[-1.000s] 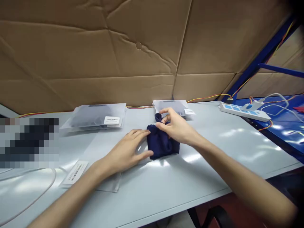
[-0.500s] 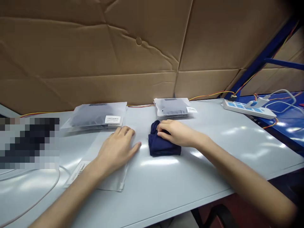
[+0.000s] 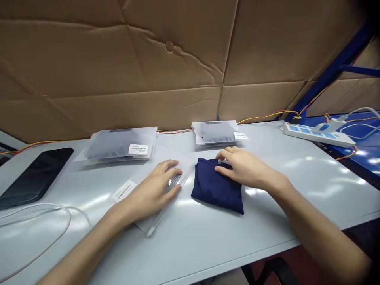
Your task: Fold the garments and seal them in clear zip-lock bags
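Nearest, at the bottom edge, a black chair arm (image 3: pixel 282 269) shows below the front rim of the pale, glossy table (image 3: pixel 190 249). On the left, a white cable (image 3: pixel 70 217) loops over the tabletop. The left hand (image 3: pixel 156 188) rests on a clear zip bag (image 3: pixel 151 223), thumb standing well away from the fingers, with some of the bag's print visible in the gap. By that wrist lies a white barcode label (image 3: pixel 124 190). Just right of the bag is a folded navy cloth (image 3: pixel 216 190), flat on the table; the right hand (image 3: pixel 246 168) reaches over its far right part, fingers curled, though whether they pinch the fabric I can't tell from this angle. A black phone (image 3: pixel 35 176) lies at far left. Farther back sit two filled, labelled packets, a larger left packet (image 3: pixel 114 144) and a smaller right packet (image 3: pixel 215 132). A power strip (image 3: pixel 305 131) stands toward the right, and brown cardboard (image 3: pixel 178 71) rises behind everything.
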Action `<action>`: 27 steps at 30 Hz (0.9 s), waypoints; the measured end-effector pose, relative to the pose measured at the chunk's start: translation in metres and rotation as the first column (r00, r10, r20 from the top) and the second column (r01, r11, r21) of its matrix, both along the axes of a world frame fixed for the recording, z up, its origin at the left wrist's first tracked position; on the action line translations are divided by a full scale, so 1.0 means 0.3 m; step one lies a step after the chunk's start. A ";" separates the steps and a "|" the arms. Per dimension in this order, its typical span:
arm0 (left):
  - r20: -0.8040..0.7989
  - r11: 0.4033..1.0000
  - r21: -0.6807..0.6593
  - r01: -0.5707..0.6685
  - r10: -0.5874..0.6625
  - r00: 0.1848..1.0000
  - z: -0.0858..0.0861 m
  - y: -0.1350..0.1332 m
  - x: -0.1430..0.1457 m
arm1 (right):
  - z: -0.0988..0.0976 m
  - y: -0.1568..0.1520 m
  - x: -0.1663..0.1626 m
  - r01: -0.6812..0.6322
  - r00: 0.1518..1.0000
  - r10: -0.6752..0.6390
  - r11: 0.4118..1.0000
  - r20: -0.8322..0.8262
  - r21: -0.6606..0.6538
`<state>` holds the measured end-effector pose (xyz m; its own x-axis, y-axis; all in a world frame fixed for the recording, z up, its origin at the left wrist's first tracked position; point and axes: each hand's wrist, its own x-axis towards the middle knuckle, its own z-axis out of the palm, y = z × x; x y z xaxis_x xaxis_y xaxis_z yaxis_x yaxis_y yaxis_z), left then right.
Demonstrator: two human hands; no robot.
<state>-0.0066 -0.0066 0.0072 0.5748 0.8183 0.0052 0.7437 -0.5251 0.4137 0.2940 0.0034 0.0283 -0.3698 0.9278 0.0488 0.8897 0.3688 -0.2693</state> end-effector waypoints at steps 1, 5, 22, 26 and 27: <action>-0.025 1.000 0.018 0.002 -0.002 1.000 0.006 -0.001 -0.005 | -0.002 -0.001 0.003 0.001 1.000 -0.002 0.999 -0.024 -0.051; -0.122 0.999 0.028 0.043 -0.039 0.992 0.024 -0.006 -0.025 | -0.006 -0.007 0.011 -0.010 0.997 -0.002 0.987 -0.079 -0.161; 0.143 0.998 0.038 -0.052 0.046 0.989 -0.026 0.037 0.008 | -0.006 -0.042 -0.056 -0.249 0.964 0.254 0.966 -0.073 0.075; 0.187 1.000 0.009 0.016 -0.017 0.982 -0.036 0.021 0.025 | -0.018 -0.056 -0.133 -0.422 0.902 0.428 0.842 0.063 0.335; 0.199 0.999 -0.001 0.032 -0.032 0.980 -0.036 0.017 0.029 | -0.026 -0.059 -0.147 -0.440 0.893 0.439 0.809 0.097 0.389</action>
